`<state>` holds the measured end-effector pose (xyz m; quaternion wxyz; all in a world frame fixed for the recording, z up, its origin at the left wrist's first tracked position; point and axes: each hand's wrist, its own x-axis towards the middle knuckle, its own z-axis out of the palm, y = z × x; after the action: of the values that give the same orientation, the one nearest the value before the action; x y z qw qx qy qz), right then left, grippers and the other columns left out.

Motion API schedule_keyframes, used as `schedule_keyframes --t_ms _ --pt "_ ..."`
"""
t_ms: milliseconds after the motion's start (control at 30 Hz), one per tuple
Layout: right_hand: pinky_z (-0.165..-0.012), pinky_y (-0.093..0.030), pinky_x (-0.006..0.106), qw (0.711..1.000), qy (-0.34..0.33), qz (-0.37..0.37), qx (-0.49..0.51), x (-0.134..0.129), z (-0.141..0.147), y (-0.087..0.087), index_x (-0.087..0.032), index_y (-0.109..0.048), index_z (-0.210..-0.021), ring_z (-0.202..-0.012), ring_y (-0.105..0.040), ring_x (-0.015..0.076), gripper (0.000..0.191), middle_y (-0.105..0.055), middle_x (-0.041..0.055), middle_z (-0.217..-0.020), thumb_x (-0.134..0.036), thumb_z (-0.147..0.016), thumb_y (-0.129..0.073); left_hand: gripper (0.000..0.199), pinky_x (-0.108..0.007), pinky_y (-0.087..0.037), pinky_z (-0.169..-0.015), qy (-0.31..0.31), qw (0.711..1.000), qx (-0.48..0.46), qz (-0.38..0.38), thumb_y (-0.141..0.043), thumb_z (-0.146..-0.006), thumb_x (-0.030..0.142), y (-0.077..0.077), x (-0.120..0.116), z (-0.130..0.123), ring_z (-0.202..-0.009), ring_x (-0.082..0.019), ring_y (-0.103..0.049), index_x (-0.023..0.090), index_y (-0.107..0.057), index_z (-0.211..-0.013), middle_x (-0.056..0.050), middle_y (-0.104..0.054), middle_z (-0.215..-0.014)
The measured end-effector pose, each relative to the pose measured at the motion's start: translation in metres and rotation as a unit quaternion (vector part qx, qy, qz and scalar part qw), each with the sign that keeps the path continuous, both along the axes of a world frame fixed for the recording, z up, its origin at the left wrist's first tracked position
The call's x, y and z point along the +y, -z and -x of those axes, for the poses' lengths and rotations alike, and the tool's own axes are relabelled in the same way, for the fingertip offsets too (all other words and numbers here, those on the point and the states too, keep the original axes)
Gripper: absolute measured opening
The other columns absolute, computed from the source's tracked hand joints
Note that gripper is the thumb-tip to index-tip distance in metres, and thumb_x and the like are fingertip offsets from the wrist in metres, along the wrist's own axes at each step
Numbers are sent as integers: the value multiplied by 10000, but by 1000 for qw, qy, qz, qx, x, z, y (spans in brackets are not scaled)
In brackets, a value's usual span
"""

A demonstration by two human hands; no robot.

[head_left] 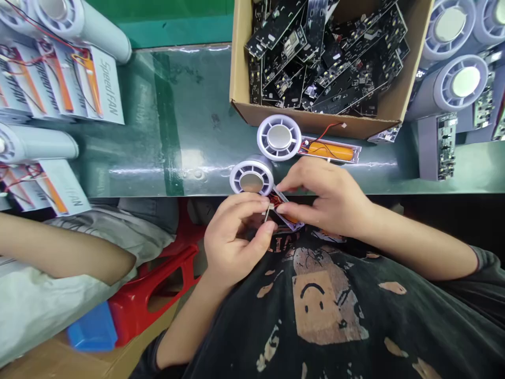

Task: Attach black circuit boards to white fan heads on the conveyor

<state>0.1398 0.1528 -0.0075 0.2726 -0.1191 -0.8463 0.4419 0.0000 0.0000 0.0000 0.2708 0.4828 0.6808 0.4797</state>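
Note:
A small fan unit [251, 178] with a pale lavender round head and an open handle holding an orange battery [291, 219] sits at the table's front edge, its handle toward my body. My left hand [232, 231] is closed, thumb and forefinger pinching a thin circuit board [268, 212] seen edge-on beside the handle. The thumb and forefinger of my right hand [329, 195] close on the fan's handle near its wires; the exact grip is partly hidden. Just beyond lies a second fan unit [279, 138], its orange battery and red wire exposed.
A cardboard box [315, 117] full of black circuit boards stands at the back. Fans with open handles [90, 87] line the left side; more fans [453, 87] stand at right. Another person's arm [67, 245] reaches in at left, near a red stool [138, 300].

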Motion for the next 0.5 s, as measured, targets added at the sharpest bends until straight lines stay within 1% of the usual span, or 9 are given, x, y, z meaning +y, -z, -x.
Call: schedule_keyframes --t_ms 33,67,100,167,200,233,333,433,500 --pt "-735 -492 305 1000 -3 2 3 2 -2 -1 -177 -668 -921 -817 -608 155 58 -672 27 -853 -222 -885 -660 216 -239 -605 -597 1 1000 -30 -3 -656 -862 166 0 0 1 -751 -114 -664 233 -657 -1068 -52 -605 -1113" --pt "-734 -502 302 1000 -12 4 5 3 -3 -2 -178 -671 -960 -828 -607 152 85 -665 32 -875 -231 -894 -660 201 -229 -596 -573 5 999 -38 -8 -655 -864 174 0 1 3 -720 -102 -652 236 -658 -1056 -46 -595 -1096" --pt "-731 -510 296 1000 -26 7 8 3 -3 -2 -176 -673 -987 -832 -607 145 95 -658 34 -889 -223 -909 -645 184 -222 -591 -569 12 1000 -23 -12 -667 -857 179 0 2 4 -721 -101 -649 238 -663 -1032 -36 -593 -1066" --pt "-727 -521 278 998 -55 16 16 2 -2 -2 -166 -675 -1030 -839 -611 131 121 -652 40 -911 -182 -937 -600 181 -216 -591 -592 31 999 22 -10 -700 -832 174 -3 5 9 -761 -114 -661 242 -666 -996 -18 -607 -1000" --pt "-728 -525 270 997 -64 21 24 1 0 -1 -158 -676 -1046 -848 -615 126 136 -652 45 -923 -167 -943 -587 210 -221 -598 -609 37 999 22 -3 -710 -823 168 -4 6 12 -767 -120 -672 247 -652 -1009 -10 -619 -975" --pt "-732 -528 264 997 -72 25 34 0 2 0 -149 -677 -1054 -855 -619 123 144 -655 48 -927 -156 -945 -583 257 -231 -608 -626 42 999 -1 7 -718 -816 164 -6 7 15 -759 -123 -684 255 -626 -1038 -4 -634 -962" --pt "-726 -531 255 994 -93 33 51 1 9 4 -141 -686 -1014 -843 -626 121 116 -661 41 -890 -161 -943 -595 365 -260 -635 -646 45 992 -107 52 -750 -788 164 -11 8 22 -730 -137 -717 266 -544 -1071 -3 -669 -979" --pt "-713 -527 258 994 -84 39 50 2 14 7 -147 -683 -936 -820 -623 125 85 -654 27 -838 -168 -940 -600 296 -242 -634 -638 33 990 -116 75 -758 -779 173 -14 10 24 -766 -144 -724 245 -555 -983 -8 -665 -985" --pt "-719 -519 254 995 -72 51 49 2 14 6 -152 -676 -928 -824 -617 122 87 -650 23 -833 -159 -943 -591 251 -220 -624 -624 22 991 -112 71 -743 -794 176 -15 11 22 -744 -126 -711 233 -562 -958 0 -650 -963"
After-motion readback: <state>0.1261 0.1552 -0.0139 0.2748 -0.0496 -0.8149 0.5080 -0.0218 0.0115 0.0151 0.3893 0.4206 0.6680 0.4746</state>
